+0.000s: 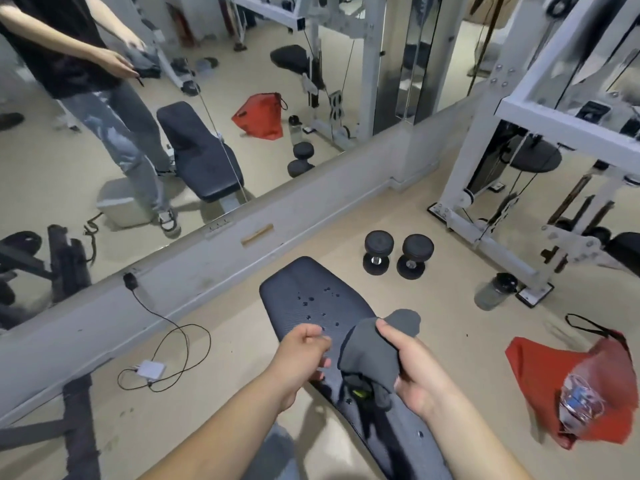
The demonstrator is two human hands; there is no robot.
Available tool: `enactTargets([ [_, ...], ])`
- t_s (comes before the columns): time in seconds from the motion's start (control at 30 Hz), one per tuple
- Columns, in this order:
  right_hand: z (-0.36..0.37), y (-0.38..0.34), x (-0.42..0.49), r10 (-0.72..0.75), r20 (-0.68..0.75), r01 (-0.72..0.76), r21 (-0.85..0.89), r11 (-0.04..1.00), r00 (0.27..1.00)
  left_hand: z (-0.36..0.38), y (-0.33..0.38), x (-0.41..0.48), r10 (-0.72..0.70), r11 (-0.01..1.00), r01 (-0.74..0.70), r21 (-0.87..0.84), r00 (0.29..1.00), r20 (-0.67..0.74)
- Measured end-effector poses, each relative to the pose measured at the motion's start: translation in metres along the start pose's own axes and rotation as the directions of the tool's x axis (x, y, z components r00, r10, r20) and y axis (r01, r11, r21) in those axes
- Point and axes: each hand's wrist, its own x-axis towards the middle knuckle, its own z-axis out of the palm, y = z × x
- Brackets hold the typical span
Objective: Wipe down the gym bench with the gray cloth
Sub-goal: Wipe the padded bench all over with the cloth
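Note:
A dark padded gym bench [311,299] runs from the frame's bottom centre up towards the mirror wall, with water drops scattered on its far half. My right hand [415,368] is shut on a bunched gray cloth [374,348], held just above the bench's middle. One corner of the cloth sticks up past my thumb. My left hand [301,358] hovers beside the cloth over the bench's left edge, its fingers loosely curled and holding nothing.
Two black dumbbells [396,254] stand on the floor right of the bench. A water bottle [493,291] and a red bag [571,386] lie further right. A white cable machine frame [502,188] stands at right. A charger with cable [150,370] lies left. A wall mirror [173,98] is ahead.

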Motion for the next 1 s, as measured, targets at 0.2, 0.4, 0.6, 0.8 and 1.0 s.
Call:
enactTargets([
  [0.2, 0.072, 0.010, 0.085, -0.056, -0.210, 0.068, 0.048, 0.997, 0.976, -0.084, 0.010, 0.096, 0.077, 0.978, -0.073, 0.198, 0.997, -0.011],
  [0.4, 0.116, 0.033, 0.202, -0.103, -0.436, 0.149, 0.073, 0.986, 0.894, -0.133, -0.003, 0.210, 0.192, 0.881, -0.215, 0.421, 0.977, 0.097],
  [0.6, 0.092, 0.064, 0.322, -0.370, -0.620, 0.255, -0.269, 0.929, 0.692, -0.145, -0.068, 0.317, 0.344, 0.834, -0.362, 0.418, 0.931, 0.120],
  [0.8, 0.047, 0.129, 0.459, -0.673, -0.214, 0.021, -0.946, 0.322, 0.708, -0.126, -0.155, 0.437, 0.459, 0.760, -0.418, 0.498, 0.887, 0.045],
  [1.0, 0.003, 0.188, 0.534, -0.687, -0.017, 0.055, -0.995, 0.082, 0.726, -0.126, -0.221, 0.510, 0.633, 0.650, -0.507, 0.567, 0.773, -0.035],
])
